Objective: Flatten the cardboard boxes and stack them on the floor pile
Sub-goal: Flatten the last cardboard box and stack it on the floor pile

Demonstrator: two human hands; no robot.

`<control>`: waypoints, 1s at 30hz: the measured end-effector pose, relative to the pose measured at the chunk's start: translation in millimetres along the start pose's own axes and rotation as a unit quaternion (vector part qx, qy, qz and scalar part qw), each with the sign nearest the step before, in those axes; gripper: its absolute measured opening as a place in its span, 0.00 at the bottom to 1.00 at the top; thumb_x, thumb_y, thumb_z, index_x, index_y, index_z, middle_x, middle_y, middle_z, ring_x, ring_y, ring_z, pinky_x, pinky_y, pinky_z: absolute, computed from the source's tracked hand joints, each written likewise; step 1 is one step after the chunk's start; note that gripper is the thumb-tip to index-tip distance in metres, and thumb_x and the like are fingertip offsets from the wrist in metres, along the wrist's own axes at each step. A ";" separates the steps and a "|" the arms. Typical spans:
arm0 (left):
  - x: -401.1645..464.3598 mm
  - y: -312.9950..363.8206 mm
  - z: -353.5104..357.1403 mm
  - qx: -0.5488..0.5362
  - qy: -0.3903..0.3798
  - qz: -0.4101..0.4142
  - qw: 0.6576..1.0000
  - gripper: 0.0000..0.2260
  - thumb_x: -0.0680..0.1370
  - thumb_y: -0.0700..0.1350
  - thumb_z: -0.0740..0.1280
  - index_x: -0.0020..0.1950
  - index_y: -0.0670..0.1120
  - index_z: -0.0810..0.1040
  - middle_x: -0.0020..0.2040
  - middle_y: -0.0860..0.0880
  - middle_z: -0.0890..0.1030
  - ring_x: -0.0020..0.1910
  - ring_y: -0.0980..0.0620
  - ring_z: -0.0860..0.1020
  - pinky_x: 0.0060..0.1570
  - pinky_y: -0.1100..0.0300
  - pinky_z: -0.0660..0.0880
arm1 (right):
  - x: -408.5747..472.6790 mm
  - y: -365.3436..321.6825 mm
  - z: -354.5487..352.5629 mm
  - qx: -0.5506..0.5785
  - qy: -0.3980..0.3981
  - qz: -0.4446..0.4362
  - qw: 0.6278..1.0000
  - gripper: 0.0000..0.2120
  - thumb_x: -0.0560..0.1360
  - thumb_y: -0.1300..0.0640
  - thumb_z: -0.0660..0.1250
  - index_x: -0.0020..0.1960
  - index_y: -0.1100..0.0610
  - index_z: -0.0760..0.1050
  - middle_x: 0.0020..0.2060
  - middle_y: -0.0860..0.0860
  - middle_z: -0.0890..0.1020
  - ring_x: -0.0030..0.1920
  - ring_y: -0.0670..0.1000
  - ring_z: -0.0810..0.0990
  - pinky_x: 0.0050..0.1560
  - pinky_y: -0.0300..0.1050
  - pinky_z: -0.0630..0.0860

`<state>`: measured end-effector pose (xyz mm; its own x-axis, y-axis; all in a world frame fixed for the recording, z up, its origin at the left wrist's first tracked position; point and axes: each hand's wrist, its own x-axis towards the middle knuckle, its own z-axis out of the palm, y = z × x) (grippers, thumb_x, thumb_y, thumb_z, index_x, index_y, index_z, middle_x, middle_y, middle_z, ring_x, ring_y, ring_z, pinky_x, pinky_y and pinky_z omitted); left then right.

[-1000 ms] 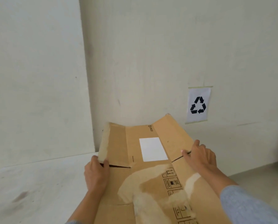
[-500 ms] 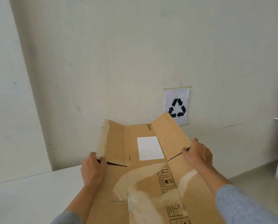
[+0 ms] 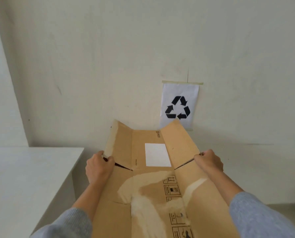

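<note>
Flattened cardboard box [image 3: 160,194], brown and scuffed, now sits right of the white bench [image 3: 31,169]; both hands' fingers [image 3: 109,159] grip its edges.

Bare room, taped recycling sign [image 3: 179,107]

Matt brown cardboard box [image 3: 150,200] — torn, fuzzy patches, smooth white label [image 3: 157,154], knitted sleeve [image 3: 256,217]

Box [image 3: 153,189]: one. Hands: two. Sign [image 3: 178,105]: one.
</note>
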<state>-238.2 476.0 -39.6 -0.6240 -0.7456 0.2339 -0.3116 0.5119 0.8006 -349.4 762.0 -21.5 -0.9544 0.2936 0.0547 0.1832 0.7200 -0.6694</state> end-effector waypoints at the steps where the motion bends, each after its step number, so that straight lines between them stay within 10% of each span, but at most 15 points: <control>1: -10.1 3.7 7.2 0.002 -0.005 -0.010 1.000 0.17 0.72 0.42 0.65 0.60 0.41 0.76 0.48 0.40 0.81 0.51 0.39 0.77 0.48 0.52 0.73 | 8.4 10.5 -0.5 0.008 -0.023 0.006 1.000 0.13 0.69 0.53 0.64 0.49 0.61 0.73 0.38 0.54 0.77 0.37 0.55 0.75 0.34 0.42 0.68; 8: -38.5 8.5 40.0 0.048 -0.163 -0.035 0.985 0.23 0.69 0.36 0.63 0.64 0.43 0.68 0.52 0.45 0.75 0.51 0.44 0.73 0.48 0.53 0.72 | 49.9 62.7 15.7 0.039 -0.157 0.032 0.986 0.24 0.71 0.67 0.60 0.67 0.61 0.69 0.63 0.59 0.74 0.63 0.60 0.72 0.54 0.44 0.71; 13: -42.0 -31.7 75.7 0.066 -0.196 -0.057 0.977 0.19 0.69 0.33 0.60 0.59 0.41 0.75 0.50 0.43 0.77 0.49 0.44 0.75 0.47 0.53 0.74 | 74.5 115.5 51.8 0.114 -0.198 0.156 0.961 0.22 0.60 0.76 0.63 0.54 0.71 0.74 0.41 0.59 0.74 0.44 0.59 0.75 0.41 0.45 0.72; 17: -56.4 -80.6 127.0 0.058 -0.188 -0.081 0.977 0.24 0.69 0.33 0.61 0.65 0.42 0.72 0.57 0.40 0.78 0.55 0.42 0.76 0.53 0.52 0.75 | 81.7 170.7 100.4 0.159 -0.206 0.174 0.950 0.20 0.64 0.74 0.64 0.53 0.61 0.79 0.50 0.60 0.81 0.53 0.60 0.79 0.55 0.51 0.76; 22: -95.6 -161.4 211.7 0.024 -0.162 -0.095 0.982 0.22 0.71 0.30 0.59 0.65 0.39 0.72 0.57 0.39 0.78 0.52 0.42 0.75 0.48 0.55 0.72 | 55.2 239.4 168.7 0.156 -0.270 0.166 0.936 0.20 0.76 0.69 0.56 0.60 0.47 0.67 0.48 0.56 0.77 0.44 0.55 0.77 0.39 0.48 0.76; 30: -160.0 -326.2 352.4 0.013 -0.163 -0.049 0.985 0.22 0.67 0.26 0.60 0.59 0.37 0.75 0.50 0.39 0.80 0.45 0.46 0.75 0.43 0.58 0.69 | 46.6 410.1 319.9 0.123 -0.166 0.193 0.959 0.22 0.74 0.66 0.56 0.63 0.48 0.72 0.57 0.57 0.77 0.49 0.58 0.77 0.50 0.51 0.78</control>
<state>-289.3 578.7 -532.6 -0.7861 -0.6170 -0.0369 -0.3973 0.4586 0.7949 -394.2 869.8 -530.5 -0.8563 0.2628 -0.4446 0.5163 0.4155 -0.7489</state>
